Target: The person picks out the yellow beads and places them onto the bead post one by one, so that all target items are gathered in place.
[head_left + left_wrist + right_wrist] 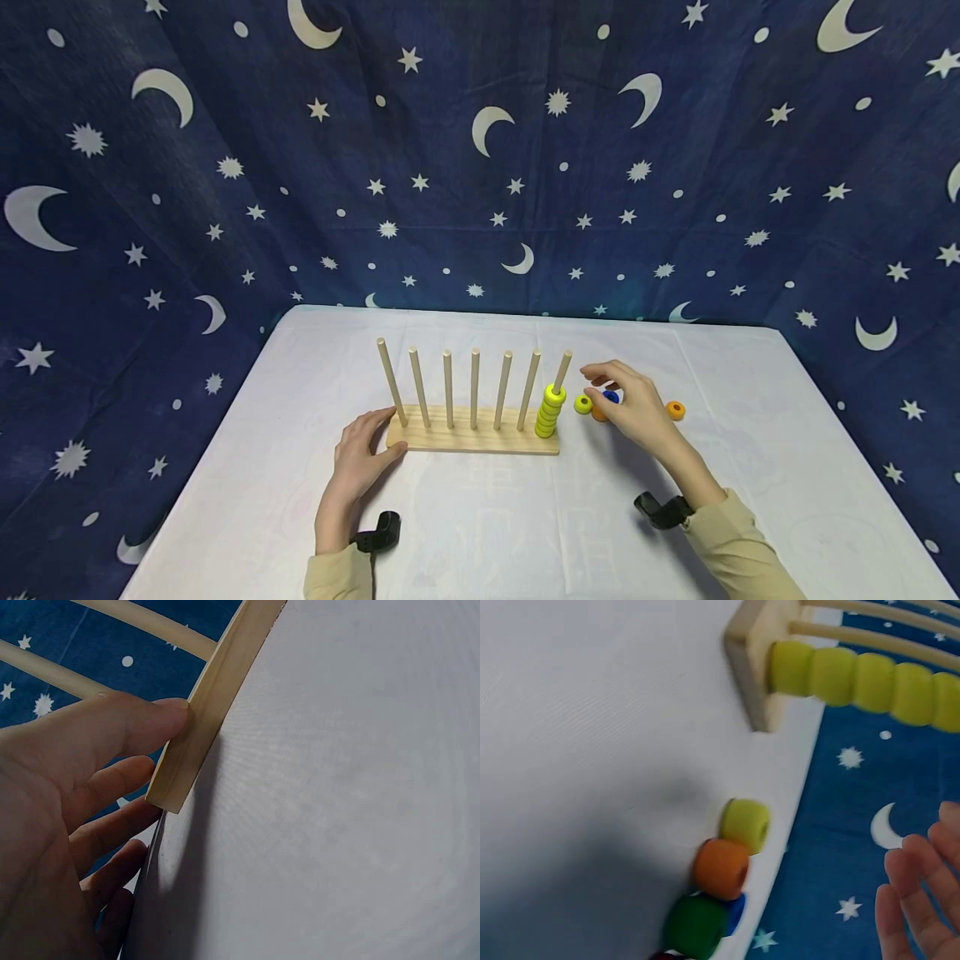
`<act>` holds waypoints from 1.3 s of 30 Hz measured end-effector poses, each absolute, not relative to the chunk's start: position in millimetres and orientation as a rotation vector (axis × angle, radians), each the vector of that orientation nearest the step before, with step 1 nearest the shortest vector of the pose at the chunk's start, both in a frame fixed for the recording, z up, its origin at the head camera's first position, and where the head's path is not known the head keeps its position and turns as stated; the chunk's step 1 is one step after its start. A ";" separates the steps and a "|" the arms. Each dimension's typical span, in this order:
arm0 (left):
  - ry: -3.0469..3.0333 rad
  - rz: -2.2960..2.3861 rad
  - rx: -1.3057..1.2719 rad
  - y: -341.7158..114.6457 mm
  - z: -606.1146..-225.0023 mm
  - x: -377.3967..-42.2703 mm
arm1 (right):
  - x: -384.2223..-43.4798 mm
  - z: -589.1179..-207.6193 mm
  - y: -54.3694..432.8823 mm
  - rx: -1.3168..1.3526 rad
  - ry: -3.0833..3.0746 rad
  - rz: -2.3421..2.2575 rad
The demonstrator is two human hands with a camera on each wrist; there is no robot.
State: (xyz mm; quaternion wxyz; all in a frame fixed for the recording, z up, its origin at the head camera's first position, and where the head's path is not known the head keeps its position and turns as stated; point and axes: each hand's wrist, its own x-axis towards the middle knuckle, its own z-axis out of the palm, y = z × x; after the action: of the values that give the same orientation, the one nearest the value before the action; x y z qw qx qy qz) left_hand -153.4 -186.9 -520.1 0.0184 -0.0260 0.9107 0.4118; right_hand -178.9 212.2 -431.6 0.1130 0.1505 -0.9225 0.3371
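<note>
A wooden peg stand [472, 440] with several upright pegs is on the table. Yellow beads [550, 412] are stacked on its rightmost peg. My left hand [358, 457] holds the stand's left end, thumb on the front edge and fingers toward the back. My right hand [630, 406] is right of the stack, above loose beads, its fingers loosely bent and holding nothing. Beside it lie a yellow bead [583, 404], a partly hidden orange bead [720, 868] and a blue bead [611, 397]. The right wrist view also shows a green bead [696, 928] and a dark red one at the bottom edge.
Another orange bead [676, 410] lies right of my right hand. A white cloth [480, 525] covers the table. Behind it hangs a dark blue curtain [450, 250] with moons and stars. Each wrist wears a black camera mount [379, 532].
</note>
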 end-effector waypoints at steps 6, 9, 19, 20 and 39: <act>2.827 1.282 -0.081 -186.5 -520.3 -153.4 | -187.9 -449.2 218.9 0.475 -2.753 0.974; 2.827 1.277 -0.082 -186.2 -520.0 -153.4 | -191.1 -455.8 221.2 0.471 -2.781 0.979; 2.817 1.283 -0.089 -186.2 -519.5 -152.5 | -200.6 -472.7 225.3 0.446 -2.877 0.910; 2.816 1.283 -0.088 -186.2 -519.3 -152.4 | -201.5 -474.1 225.5 0.440 -2.888 0.895; 2.823 1.293 -0.069 -186.5 -518.4 -152.4 | -208.4 -487.6 225.2 0.473 -2.961 0.700</act>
State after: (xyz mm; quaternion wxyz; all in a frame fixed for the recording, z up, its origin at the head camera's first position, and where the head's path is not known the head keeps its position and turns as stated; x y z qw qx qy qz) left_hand -152.4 -186.5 -518.4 0.0177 -0.0222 0.9088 0.4163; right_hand -208.4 225.2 -487.6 0.0310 0.1535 -0.9612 0.2271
